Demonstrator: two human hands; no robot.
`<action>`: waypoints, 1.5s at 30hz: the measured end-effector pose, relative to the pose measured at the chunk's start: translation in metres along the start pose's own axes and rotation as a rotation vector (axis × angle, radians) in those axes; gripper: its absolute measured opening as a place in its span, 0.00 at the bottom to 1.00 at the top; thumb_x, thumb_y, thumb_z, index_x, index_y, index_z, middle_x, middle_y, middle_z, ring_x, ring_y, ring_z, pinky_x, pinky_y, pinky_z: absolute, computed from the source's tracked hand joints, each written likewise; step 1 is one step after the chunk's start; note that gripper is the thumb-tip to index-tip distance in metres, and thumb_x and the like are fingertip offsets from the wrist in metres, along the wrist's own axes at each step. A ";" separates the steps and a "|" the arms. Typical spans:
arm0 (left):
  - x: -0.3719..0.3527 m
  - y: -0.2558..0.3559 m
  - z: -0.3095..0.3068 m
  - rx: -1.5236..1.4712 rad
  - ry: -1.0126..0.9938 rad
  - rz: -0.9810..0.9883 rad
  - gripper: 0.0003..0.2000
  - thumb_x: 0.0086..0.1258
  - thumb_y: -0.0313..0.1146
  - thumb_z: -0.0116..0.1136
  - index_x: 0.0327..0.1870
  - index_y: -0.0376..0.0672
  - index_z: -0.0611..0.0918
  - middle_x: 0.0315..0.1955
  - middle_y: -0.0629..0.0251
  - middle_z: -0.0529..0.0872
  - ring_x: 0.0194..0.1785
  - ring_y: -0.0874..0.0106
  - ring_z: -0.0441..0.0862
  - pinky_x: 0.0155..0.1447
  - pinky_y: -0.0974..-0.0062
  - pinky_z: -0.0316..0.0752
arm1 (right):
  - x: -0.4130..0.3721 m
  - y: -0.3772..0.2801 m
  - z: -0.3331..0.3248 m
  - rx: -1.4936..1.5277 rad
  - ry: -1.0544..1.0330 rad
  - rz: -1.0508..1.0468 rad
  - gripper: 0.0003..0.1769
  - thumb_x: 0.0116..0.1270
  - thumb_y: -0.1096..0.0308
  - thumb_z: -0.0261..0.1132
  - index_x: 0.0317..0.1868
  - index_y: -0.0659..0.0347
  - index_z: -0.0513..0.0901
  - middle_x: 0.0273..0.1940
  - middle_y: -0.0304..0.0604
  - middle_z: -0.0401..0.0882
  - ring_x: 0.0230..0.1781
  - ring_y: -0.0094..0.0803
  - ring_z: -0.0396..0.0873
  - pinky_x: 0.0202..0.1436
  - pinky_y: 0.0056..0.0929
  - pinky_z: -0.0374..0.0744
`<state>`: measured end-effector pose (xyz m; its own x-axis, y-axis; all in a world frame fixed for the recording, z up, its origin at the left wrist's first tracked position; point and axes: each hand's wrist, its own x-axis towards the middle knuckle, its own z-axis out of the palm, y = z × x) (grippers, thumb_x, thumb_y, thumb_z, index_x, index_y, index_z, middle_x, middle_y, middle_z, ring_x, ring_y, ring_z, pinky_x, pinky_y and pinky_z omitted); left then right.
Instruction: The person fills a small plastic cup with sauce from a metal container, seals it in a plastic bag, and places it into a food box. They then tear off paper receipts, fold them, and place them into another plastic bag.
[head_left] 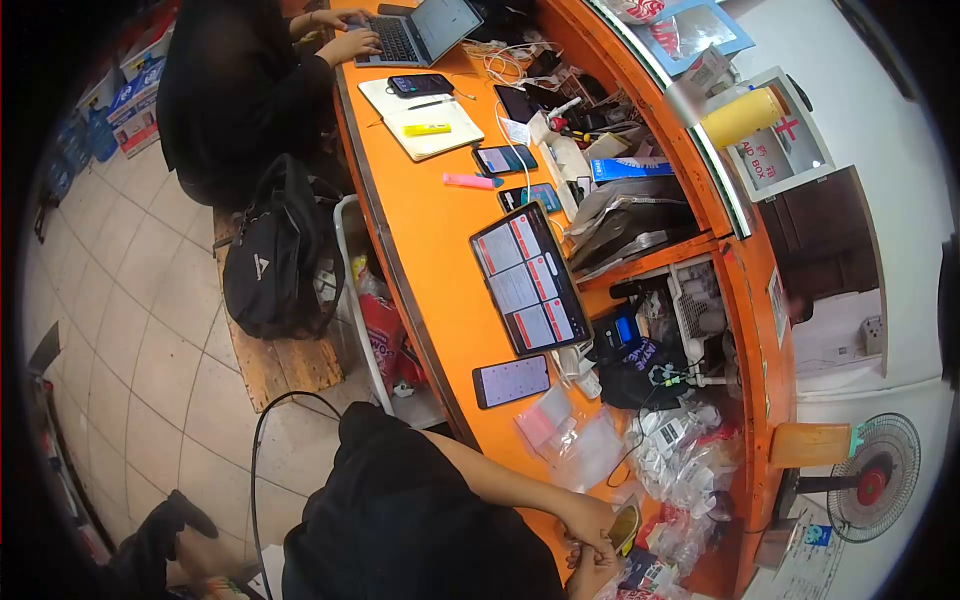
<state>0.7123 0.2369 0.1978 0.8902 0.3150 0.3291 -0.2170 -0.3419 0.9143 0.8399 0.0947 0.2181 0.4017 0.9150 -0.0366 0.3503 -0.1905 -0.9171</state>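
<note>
My left hand reaches from the black sleeve across the lower end of the orange table, its fingers curled in. Pressed against it is my right hand, partly cut off by the bottom edge, with its fingers bent too. I cannot tell what, if anything, lies between them. Right beside the fingers is a rounded olive-yellow item. Clear plastic bags and a pink packet lie near my left forearm. Farther up are a phone with a lit screen and a tablet showing red-and-white panels.
Another person in black types on a laptop at the far end. An open notebook, a yellow highlighter and more phones lie between. Crumpled plastic fills the shelf side. A backpack rests on a wooden bench.
</note>
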 end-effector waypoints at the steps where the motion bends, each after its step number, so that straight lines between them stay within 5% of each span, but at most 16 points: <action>1: 0.000 -0.003 -0.001 -0.106 -0.101 -0.005 0.24 0.68 0.46 0.52 0.17 0.34 0.79 0.15 0.58 0.81 0.21 0.65 0.80 0.27 0.64 0.72 | -0.002 -0.003 0.003 -0.005 -0.004 0.007 0.02 0.67 0.77 0.61 0.35 0.66 0.77 0.23 0.43 0.81 0.16 0.21 0.75 0.21 0.19 0.76; 7: 0.000 -0.015 -0.009 -0.065 -0.231 0.119 0.19 0.70 0.38 0.48 0.22 0.33 0.80 0.20 0.54 0.83 0.24 0.64 0.82 0.30 0.61 0.75 | -0.015 -0.026 0.010 0.053 0.019 0.022 0.05 0.67 0.77 0.59 0.30 0.65 0.76 0.21 0.41 0.79 0.14 0.20 0.72 0.18 0.19 0.72; 9: -0.005 -0.001 -0.007 0.197 -0.115 0.133 0.19 0.71 0.39 0.48 0.23 0.33 0.80 0.20 0.56 0.83 0.24 0.65 0.82 0.31 0.62 0.75 | -0.040 -0.123 0.031 -0.728 -0.066 0.071 0.10 0.70 0.62 0.59 0.45 0.56 0.84 0.33 0.44 0.83 0.33 0.37 0.82 0.39 0.32 0.77; 12: -0.005 0.003 -0.008 0.341 0.000 0.218 0.18 0.70 0.37 0.49 0.24 0.33 0.79 0.19 0.56 0.81 0.23 0.63 0.80 0.30 0.62 0.74 | -0.031 -0.111 0.018 -1.132 -0.111 -0.062 0.12 0.72 0.60 0.56 0.45 0.57 0.82 0.32 0.44 0.82 0.32 0.36 0.81 0.37 0.33 0.77; 14: -0.003 0.002 -0.009 0.222 -0.010 0.286 0.16 0.68 0.35 0.52 0.24 0.32 0.78 0.18 0.54 0.80 0.20 0.61 0.77 0.28 0.61 0.73 | -0.029 -0.094 0.003 -0.851 -0.129 0.050 0.12 0.72 0.60 0.56 0.45 0.57 0.81 0.33 0.44 0.82 0.32 0.35 0.81 0.37 0.33 0.76; 16: 0.002 0.001 -0.011 -0.515 -0.361 0.173 0.14 0.64 0.37 0.56 0.25 0.34 0.80 0.19 0.50 0.80 0.22 0.55 0.78 0.29 0.60 0.73 | -0.030 -0.068 -0.018 -0.287 -0.164 0.250 0.12 0.72 0.61 0.56 0.47 0.57 0.80 0.35 0.42 0.82 0.34 0.34 0.80 0.37 0.32 0.76; 18: 0.002 0.001 -0.004 -0.520 -0.344 0.132 0.14 0.62 0.37 0.56 0.24 0.34 0.80 0.19 0.50 0.81 0.22 0.57 0.79 0.27 0.63 0.73 | -0.031 -0.031 -0.043 0.288 -0.190 0.432 0.11 0.72 0.61 0.55 0.48 0.56 0.78 0.36 0.41 0.82 0.36 0.33 0.80 0.37 0.32 0.75; 19: 0.001 0.001 -0.001 -0.525 -0.322 0.097 0.14 0.59 0.38 0.57 0.22 0.34 0.81 0.19 0.50 0.82 0.22 0.59 0.81 0.26 0.66 0.72 | -0.024 0.005 -0.059 0.303 -0.156 0.530 0.21 0.68 0.62 0.64 0.60 0.54 0.75 0.52 0.50 0.75 0.57 0.40 0.73 0.56 0.34 0.74; 20: 0.001 0.000 -0.002 -0.520 -0.330 0.092 0.14 0.59 0.38 0.57 0.22 0.34 0.81 0.19 0.50 0.82 0.22 0.59 0.81 0.26 0.66 0.72 | -0.019 0.017 -0.055 0.313 -0.152 0.527 0.21 0.68 0.62 0.64 0.60 0.54 0.75 0.52 0.50 0.75 0.57 0.40 0.73 0.56 0.34 0.74; 22: -0.003 -0.005 -0.004 0.533 0.000 0.042 0.18 0.61 0.46 0.63 0.21 0.38 0.80 0.17 0.58 0.81 0.23 0.61 0.81 0.27 0.62 0.73 | -0.015 0.039 -0.046 0.164 -0.142 0.345 0.11 0.68 0.66 0.61 0.48 0.57 0.75 0.41 0.46 0.75 0.42 0.34 0.71 0.43 0.29 0.72; 26: -0.014 0.031 -0.020 0.613 -0.168 -0.188 0.21 0.54 0.49 0.68 0.32 0.36 0.81 0.27 0.57 0.83 0.33 0.58 0.83 0.35 0.60 0.75 | -0.018 0.053 -0.013 -0.107 -0.059 -0.012 0.11 0.68 0.75 0.55 0.25 0.63 0.74 0.18 0.38 0.75 0.11 0.20 0.67 0.16 0.18 0.66; 28: -0.019 0.031 -0.020 0.501 0.121 0.316 0.32 0.48 0.47 0.71 0.51 0.35 0.75 0.42 0.50 0.82 0.48 0.52 0.80 0.48 0.56 0.73 | -0.022 -0.011 0.006 -0.043 -0.026 0.154 0.15 0.68 0.74 0.51 0.21 0.63 0.73 0.17 0.36 0.71 0.12 0.19 0.63 0.17 0.18 0.62; 32: -0.015 0.046 0.000 0.460 -0.132 0.265 0.41 0.44 0.45 0.73 0.58 0.34 0.66 0.51 0.48 0.77 0.57 0.50 0.73 0.58 0.55 0.67 | -0.031 -0.034 0.006 0.259 -0.051 0.190 0.15 0.68 0.75 0.50 0.23 0.64 0.74 0.18 0.35 0.71 0.16 0.19 0.67 0.20 0.18 0.65; 34: -0.006 0.044 0.011 0.323 -0.166 -0.096 0.37 0.43 0.42 0.74 0.53 0.35 0.68 0.49 0.50 0.76 0.55 0.51 0.73 0.58 0.56 0.67 | -0.032 -0.021 0.001 0.014 0.006 0.096 0.08 0.66 0.75 0.57 0.27 0.65 0.77 0.20 0.38 0.73 0.22 0.27 0.73 0.28 0.24 0.71; 38: 0.001 0.051 0.014 0.560 0.117 0.069 0.25 0.48 0.35 0.70 0.45 0.38 0.71 0.40 0.52 0.76 0.47 0.53 0.74 0.51 0.59 0.69 | -0.030 -0.057 0.014 -0.409 0.633 -0.370 0.03 0.59 0.75 0.64 0.32 0.65 0.80 0.24 0.42 0.76 0.33 0.37 0.75 0.41 0.32 0.73; 45: 0.008 0.037 0.034 0.634 0.080 0.178 0.27 0.46 0.37 0.70 0.46 0.36 0.72 0.41 0.52 0.75 0.45 0.51 0.72 0.48 0.57 0.66 | -0.042 -0.048 0.019 -0.301 0.488 -0.257 0.03 0.58 0.74 0.66 0.32 0.63 0.80 0.24 0.43 0.77 0.34 0.40 0.74 0.58 0.41 0.67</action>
<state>0.7252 0.1964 0.2259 0.8247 0.2617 0.5014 -0.0587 -0.8421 0.5361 0.7899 0.0723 0.2556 0.5879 0.6908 0.4209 0.6815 -0.1426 -0.7178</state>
